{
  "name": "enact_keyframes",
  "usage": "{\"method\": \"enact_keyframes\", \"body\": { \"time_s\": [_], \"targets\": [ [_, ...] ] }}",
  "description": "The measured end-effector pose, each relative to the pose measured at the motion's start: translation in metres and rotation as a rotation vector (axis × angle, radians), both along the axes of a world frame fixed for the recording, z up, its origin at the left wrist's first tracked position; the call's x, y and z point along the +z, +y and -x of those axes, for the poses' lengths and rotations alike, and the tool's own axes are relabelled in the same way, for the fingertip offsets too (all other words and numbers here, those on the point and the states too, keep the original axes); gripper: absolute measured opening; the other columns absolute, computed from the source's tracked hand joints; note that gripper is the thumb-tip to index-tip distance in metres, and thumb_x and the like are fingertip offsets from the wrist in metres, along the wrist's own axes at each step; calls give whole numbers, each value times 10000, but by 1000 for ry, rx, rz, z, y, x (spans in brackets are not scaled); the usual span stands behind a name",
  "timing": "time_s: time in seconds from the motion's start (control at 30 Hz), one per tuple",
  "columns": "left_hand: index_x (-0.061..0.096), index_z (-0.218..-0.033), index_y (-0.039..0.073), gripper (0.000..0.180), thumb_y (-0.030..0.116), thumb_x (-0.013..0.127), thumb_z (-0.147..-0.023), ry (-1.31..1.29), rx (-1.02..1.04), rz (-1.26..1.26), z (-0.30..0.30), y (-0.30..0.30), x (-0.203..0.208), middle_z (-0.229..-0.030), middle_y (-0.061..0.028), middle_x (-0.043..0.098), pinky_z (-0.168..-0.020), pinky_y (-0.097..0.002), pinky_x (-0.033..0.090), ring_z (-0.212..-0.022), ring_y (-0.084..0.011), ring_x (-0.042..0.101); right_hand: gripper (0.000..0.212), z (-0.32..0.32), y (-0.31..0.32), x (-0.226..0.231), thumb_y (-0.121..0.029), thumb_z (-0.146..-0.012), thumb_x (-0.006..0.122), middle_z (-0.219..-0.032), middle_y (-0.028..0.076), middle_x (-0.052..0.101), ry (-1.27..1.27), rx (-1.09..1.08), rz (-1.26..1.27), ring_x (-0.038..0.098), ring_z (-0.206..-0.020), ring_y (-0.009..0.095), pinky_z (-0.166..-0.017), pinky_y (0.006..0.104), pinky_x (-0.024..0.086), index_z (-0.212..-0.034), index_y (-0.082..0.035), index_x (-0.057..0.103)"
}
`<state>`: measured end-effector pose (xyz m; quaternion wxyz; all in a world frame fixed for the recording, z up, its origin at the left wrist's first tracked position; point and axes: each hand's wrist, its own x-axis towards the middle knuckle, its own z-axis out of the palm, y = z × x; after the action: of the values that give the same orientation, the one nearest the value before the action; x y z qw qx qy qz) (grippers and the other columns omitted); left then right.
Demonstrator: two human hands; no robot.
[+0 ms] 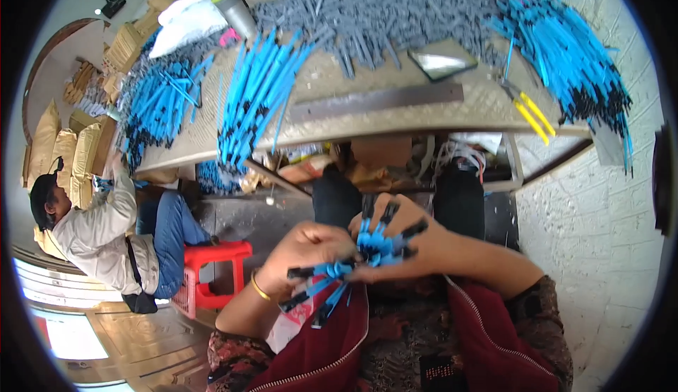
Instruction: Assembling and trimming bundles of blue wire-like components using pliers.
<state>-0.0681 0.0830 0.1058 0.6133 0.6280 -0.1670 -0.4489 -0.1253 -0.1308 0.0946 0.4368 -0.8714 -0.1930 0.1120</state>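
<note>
Above my lap I hold a bundle of blue strips with black tips (378, 244), fanned out in several directions. My left hand (311, 247), with a gold bangle at its wrist, is closed, thumb and fingers pressed on the left side of the bundle. From the other side my right hand (417, 240) wraps round the same strips, and black ends stick out between its fingers. The middle of the bundle, where the fingertips meet, is partly hidden. What exactly the strips are cannot be made out.
The worktable (339, 120) carries a heap of grey strips (395, 10), blue strip piles (261, 95) on both sides, yellow-handled pliers (526, 109), a mirror piece (441, 63) and a metal cup (236, 14). A seated person (106, 229) works at left, near a red stool (212, 265).
</note>
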Motion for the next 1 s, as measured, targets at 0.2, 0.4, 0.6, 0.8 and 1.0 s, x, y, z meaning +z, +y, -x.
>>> {"method": "enact_keyframes", "body": {
  "time_s": [0.2,0.4,0.6,0.8,1.0],
  "targets": [
    [639,-777,-23,162,123,585,-823,196,156,-45,-8,12,-16,-730,-74,638,-625,-248,484,-679,-145,606,668,-34,-10,-52,-530,-725,666,-1357,193,360,-78,340,-554,369,-1249,330,-1015,418,291,-1192,-74,525],
    [619,-739,-8,181,154,618,-819,441,325,180,-20,11,-30,-691,-88,621,-606,-265,495,-640,-176,609,899,-26,10,-90,-570,-780,578,-1432,182,248,635,178,-985,193,-1356,290,-1071,426,199,-1403,-52,188],
    [622,-761,-12,174,151,617,-821,525,334,168,-32,-2,-47,-711,-102,625,-608,-277,501,-642,-183,607,994,-5,16,-110,-582,-796,535,-1450,184,212,349,122,-982,219,-1348,269,-1080,413,188,-1437,-53,-9],
    [627,-770,-12,157,137,618,-819,443,269,211,-35,-14,-57,-726,-88,623,-639,-280,498,-700,-181,610,882,10,13,-109,-378,-806,622,-1408,155,285,370,-54,-971,308,-1293,241,-1059,386,229,-1425,-44,91],
    [622,-807,-18,191,170,599,-830,-329,-152,-21,-43,-43,-28,-746,-101,632,-601,-271,494,-655,-148,597,746,4,5,-146,-261,-793,680,-1270,101,452,500,-14,-961,465,-1114,170,-947,354,368,-1364,-41,252]
  ]
}}
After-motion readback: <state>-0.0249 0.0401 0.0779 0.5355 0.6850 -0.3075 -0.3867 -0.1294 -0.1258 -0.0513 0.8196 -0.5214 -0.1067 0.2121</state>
